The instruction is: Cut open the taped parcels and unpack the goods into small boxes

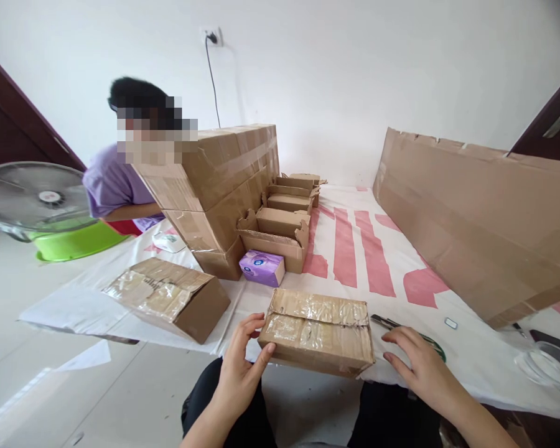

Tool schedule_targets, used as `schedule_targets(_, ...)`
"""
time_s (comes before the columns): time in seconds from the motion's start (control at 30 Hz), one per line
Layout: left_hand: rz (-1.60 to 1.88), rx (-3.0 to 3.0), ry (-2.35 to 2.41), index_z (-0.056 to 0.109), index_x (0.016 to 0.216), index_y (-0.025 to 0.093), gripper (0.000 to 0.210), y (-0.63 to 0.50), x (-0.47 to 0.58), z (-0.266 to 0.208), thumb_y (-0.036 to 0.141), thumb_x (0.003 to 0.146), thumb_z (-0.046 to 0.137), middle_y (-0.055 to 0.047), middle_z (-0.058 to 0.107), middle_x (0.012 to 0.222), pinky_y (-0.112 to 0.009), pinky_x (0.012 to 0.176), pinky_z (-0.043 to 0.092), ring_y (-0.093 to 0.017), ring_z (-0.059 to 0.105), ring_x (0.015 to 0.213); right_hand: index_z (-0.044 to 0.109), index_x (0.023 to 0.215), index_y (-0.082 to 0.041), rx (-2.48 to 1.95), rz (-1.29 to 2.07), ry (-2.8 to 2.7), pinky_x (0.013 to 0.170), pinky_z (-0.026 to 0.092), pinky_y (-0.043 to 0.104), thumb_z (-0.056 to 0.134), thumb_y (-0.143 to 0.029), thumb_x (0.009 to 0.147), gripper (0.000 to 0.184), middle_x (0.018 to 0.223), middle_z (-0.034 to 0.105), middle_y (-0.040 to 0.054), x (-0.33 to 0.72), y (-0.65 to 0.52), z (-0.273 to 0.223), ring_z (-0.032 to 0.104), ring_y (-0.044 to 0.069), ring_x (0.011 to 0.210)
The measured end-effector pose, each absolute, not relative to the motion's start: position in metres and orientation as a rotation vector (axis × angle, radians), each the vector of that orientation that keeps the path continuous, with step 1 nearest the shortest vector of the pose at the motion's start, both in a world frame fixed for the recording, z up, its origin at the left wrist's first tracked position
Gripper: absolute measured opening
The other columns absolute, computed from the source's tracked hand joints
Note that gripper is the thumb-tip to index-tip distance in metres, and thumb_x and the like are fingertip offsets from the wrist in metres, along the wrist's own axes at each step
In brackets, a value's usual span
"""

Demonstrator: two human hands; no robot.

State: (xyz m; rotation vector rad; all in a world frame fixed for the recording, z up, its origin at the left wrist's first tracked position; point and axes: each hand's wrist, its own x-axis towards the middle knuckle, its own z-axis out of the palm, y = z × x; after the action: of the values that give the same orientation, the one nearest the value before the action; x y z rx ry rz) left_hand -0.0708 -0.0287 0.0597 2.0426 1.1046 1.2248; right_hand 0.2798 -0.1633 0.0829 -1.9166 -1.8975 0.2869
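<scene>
A taped cardboard box (318,331) sits at the near edge of a white-and-pink floor sheet (354,249), between the person's knees. The left hand (242,367) cups its left end, fingers loosely curled around it. The right hand (417,361) rests open just beside its right end, above scissors (392,323). Steadying both ends evenly would keep the box level.
</scene>
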Motion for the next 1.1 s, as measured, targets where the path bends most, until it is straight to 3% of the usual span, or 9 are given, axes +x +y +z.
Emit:
schedule_targets(0.2, 1.236, 2.0, 1.097, 0.053, 0.117, 0.026, 0.028, -0.03, -0.069, 0.056, 0.034, 0.091, 0.058, -0.01, 0.058, 0.124, -0.037, 0.09, 0.05, -0.026, 0.055, 0.121, 0.054, 0.125, -0.028, -1.642, 0.033, -1.921, 0.092, 0.054, 0.038, 0.051, -0.037, 0.096, 0.03, 0.119, 0.059, 0.0087, 0.25, -0.15, 0.113, 0.06, 0.024, 0.111)
schedule_targets(0.33, 1.222, 2.021, 1.098, 0.053, 0.118, 0.026, 0.027, -0.033, -0.069, 0.056, 0.034, 0.092, 0.057, -0.011, 0.056, 0.126, -0.038, 0.09, 0.049, -0.027, 0.054, 0.122, 0.056, 0.121, -0.026, -1.652, -0.024, -1.947, 0.091, 0.055, 0.041, 0.052, -0.038, 0.096, 0.028, 0.12, 0.06, 0.0104, 0.243, -0.141, 0.12, 0.059, 0.026, 0.112)
schedule_targets(0.5, 1.188, 2.018, 1.099, 0.05, 0.122, 0.026, 0.031, -0.034, -0.069, 0.06, 0.035, 0.093, 0.055, -0.012, 0.056, 0.127, -0.038, 0.09, 0.05, -0.026, 0.054, 0.121, 0.063, 0.097, -0.023, -1.652, -0.099, -1.994, 0.087, 0.055, 0.043, 0.05, -0.037, 0.096, 0.019, 0.118, 0.06, 0.0119, 0.236, -0.138, 0.124, 0.06, 0.027, 0.109)
schedule_targets(0.63, 1.171, 2.003, 1.116, 0.049, 0.125, 0.024, 0.035, -0.034, -0.068, 0.061, 0.037, 0.093, 0.054, -0.013, 0.057, 0.127, -0.04, 0.089, 0.05, -0.027, 0.055, 0.12, 0.066, 0.11, -0.022, -1.771, -0.202, -2.054, 0.093, 0.05, 0.052, 0.047, -0.038, 0.097, 0.028, 0.129, 0.059, 0.0144, 0.232, -0.138, 0.125, 0.055, 0.033, 0.117)
schedule_targets(0.9, 1.165, 2.008, 1.136, 0.047, 0.129, 0.022, 0.043, -0.035, -0.068, 0.056, 0.038, 0.091, 0.058, -0.014, 0.057, 0.128, -0.043, 0.093, 0.05, -0.029, 0.055, 0.12, 0.063, 0.11, -0.022, -1.862, 0.216, -2.063, 0.109, 0.037, 0.059, 0.052, -0.052, 0.092, 0.037, 0.154, 0.035, 0.0121, 0.232, -0.131, 0.135, 0.028, 0.036, 0.142)
schedule_targets(1.1, 1.162, 1.962, 1.11, 0.042, 0.137, 0.026, 0.047, -0.036, -0.072, 0.054, 0.034, 0.093, 0.054, -0.013, 0.054, 0.134, -0.046, 0.099, 0.047, -0.028, 0.054, 0.123, 0.058, 0.083, -0.024, -1.557, 0.35, -1.877, 0.103, 0.042, 0.05, 0.052, -0.049, 0.093, 0.028, 0.135, 0.051, 0.0125, 0.224, -0.139, 0.15, 0.044, 0.032, 0.129)
